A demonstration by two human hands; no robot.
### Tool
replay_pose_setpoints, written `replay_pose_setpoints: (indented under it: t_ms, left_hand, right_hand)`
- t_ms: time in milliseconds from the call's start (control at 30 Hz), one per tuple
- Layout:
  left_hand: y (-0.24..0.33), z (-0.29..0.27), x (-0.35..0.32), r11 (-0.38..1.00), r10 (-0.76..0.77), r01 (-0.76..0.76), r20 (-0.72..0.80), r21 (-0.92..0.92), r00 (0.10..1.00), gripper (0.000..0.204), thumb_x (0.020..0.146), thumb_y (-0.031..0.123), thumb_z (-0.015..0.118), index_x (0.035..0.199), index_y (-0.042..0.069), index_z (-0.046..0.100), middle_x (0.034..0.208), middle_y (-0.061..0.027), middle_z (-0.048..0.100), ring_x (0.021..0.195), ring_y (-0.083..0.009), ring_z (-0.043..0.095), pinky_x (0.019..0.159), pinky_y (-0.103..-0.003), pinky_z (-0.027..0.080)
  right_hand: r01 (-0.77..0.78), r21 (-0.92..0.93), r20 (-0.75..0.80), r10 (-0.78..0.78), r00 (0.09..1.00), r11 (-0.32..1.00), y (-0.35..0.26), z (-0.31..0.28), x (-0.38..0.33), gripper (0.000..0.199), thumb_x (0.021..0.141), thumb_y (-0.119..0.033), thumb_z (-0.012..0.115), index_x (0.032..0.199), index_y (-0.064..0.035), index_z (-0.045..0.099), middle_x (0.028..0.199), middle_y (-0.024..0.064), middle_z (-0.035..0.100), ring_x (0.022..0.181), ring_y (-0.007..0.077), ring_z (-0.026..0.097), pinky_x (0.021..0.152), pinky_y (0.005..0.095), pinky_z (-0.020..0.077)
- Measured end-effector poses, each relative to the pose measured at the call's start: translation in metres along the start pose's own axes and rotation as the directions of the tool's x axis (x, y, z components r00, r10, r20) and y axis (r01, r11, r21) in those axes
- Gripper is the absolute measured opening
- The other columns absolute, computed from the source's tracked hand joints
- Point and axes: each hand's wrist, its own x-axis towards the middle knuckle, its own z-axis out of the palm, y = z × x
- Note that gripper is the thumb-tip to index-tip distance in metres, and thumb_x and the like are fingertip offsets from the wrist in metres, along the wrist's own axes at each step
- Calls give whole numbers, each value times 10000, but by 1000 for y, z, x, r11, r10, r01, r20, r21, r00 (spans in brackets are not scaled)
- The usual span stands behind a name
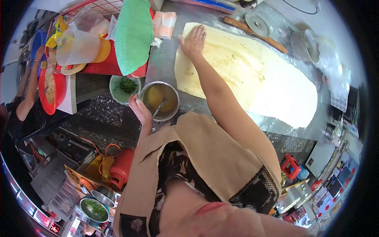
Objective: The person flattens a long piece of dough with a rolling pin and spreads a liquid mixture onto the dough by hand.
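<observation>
Right hand [192, 40] flat, fingers spread, on the dough [252, 75] sheet's 10 o'clock corner; left hand [139, 110] grips the rim of the oil bowl [160, 100] at 8 o'clock: spread in even strokes outward, keep bowl steady, edges likely thin.

Glossy oiled dough sheet [252, 75] on dull steel table [166, 63]; shiny metal bowl [160, 101].
</observation>
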Motion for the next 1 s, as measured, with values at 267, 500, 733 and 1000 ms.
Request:
replay_pose_setpoints:
  t_ms: [267,500,733,1000]
  left_hand:
    - [3,-14,2,998,-59,57,-57,-38,997,289,917,152,426,1153,-11,461,1145,-197,435,1077,-346,432,974,-423,344]
    - [10,-9,-13,979,-156,151,-25,-138,987,302,949,222,445,1167,15,479,1274,-228,412,1197,-391,431,999,-418,378]
    - [18,-4,-5,992,-108,103,-73,-68,991,320,953,249,447,1170,17,483,1284,-227,411,1198,-397,432,986,-428,386]
    - [19,-10,-19,978,-207,205,-77,-22,975,311,970,258,422,1182,35,467,1266,-184,405,1178,-343,455,984,-384,382]
  right_hand:
    - [153,142,77,-165,983,978,-25,26,6,891,850,-548,516,1452,40,224,1509,254,213,1420,394,134,1161,480,50]
    - [604,-199,422,-488,764,772,57,-54,-7,777,930,-522,402,1478,-15,186,1553,148,167,1442,263,143,1166,466,96]
    - [383,-406,405,-212,889,830,162,-108,-7,774,957,-571,234,1493,-25,119,1570,129,90,1453,245,83,1173,451,46]
    - [-118,-627,204,308,929,770,226,-143,-60,806,953,-614,122,1491,-14,109,1568,145,73,1452,262,81,1164,465,68]
